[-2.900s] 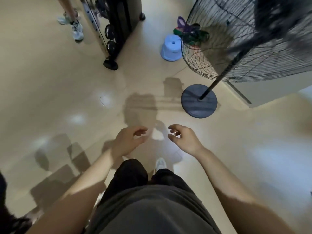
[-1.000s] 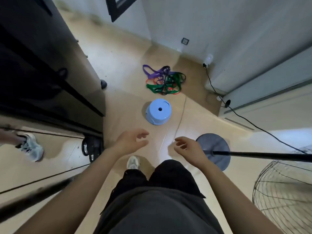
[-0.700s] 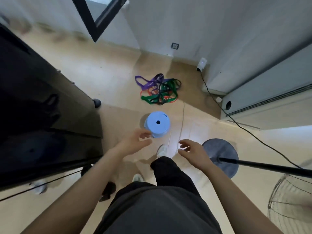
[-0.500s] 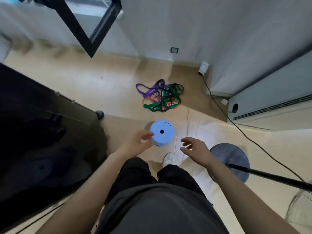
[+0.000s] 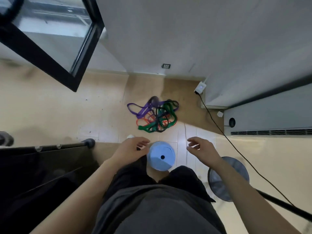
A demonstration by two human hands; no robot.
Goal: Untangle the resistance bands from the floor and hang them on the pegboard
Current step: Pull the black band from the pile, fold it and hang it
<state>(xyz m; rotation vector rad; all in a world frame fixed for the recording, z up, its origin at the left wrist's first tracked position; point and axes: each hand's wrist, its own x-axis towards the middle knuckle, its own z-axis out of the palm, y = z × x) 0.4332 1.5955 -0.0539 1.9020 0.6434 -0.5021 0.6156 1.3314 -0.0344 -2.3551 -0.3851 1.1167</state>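
A tangled heap of resistance bands (image 5: pixel 156 115), purple, green, orange and black, lies on the tan floor near the corner of the white walls. My left hand (image 5: pixel 130 150) and my right hand (image 5: pixel 201 149) hang in front of me with loosely curled fingers and hold nothing. Both hands are well short of the bands. No pegboard is in view.
An upturned blue plastic stool (image 5: pixel 160 156) stands between my hands, just ahead of my legs. A fan's round base (image 5: pixel 236 173) and pole are at the right, with a black cable (image 5: pixel 224 134) running to a wall adapter. A dark machine (image 5: pixel 42 166) fills the left. A black-framed window (image 5: pixel 50 39) hangs open above.
I have walked past the fan toward the corner. The bands and the blue stool have come nearer, and the stool now lies between my hands. Both hands stay empty.
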